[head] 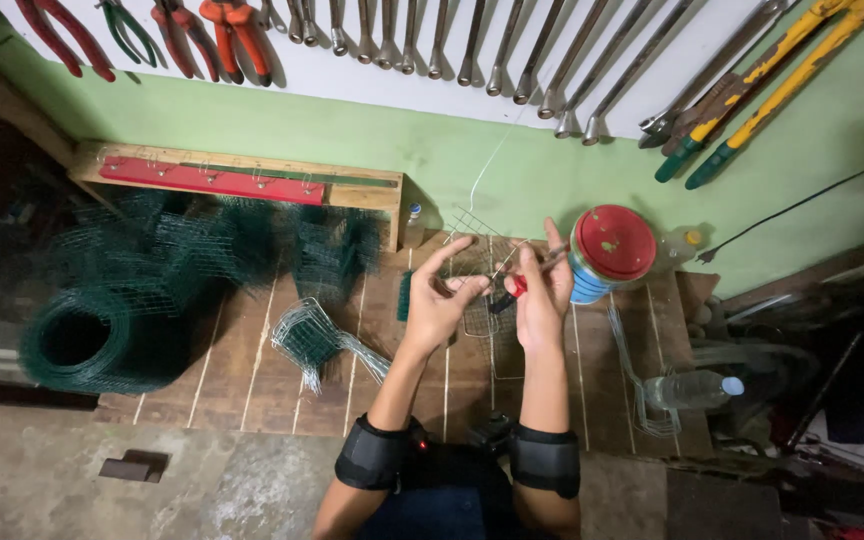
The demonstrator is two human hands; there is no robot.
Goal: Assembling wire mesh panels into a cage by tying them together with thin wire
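Wire mesh, a small pale square-gridded panel [474, 262], lay over the brown wooden-plank bench [252, 370] directly beneath both hands in the head camera's single view. The left hand [439, 300] hovered over the panel's near edge with thumb and forefinger curved toward each other as if pinching a strand — whether they actually closed on wire could not be told. The right hand [542, 290] was wrapped shut around red-handled pliers [522, 280], their nose angled up toward the far edge of the panel. A red-lidded round tin [610, 252] stood just beside the right hand, a clear plastic water bottle [692, 388] lay well to its right, and a folded piece of grey mesh [314, 338] sat left of the left hand. Farther left lay a dark green roll of wire netting [87, 340]; spanners and pliers hung on the white wall board [432, 85] above. Judging by the pose, the step was bending or cutting a strand, and the next move seemingly called for steadying the panel while the pliers bit.
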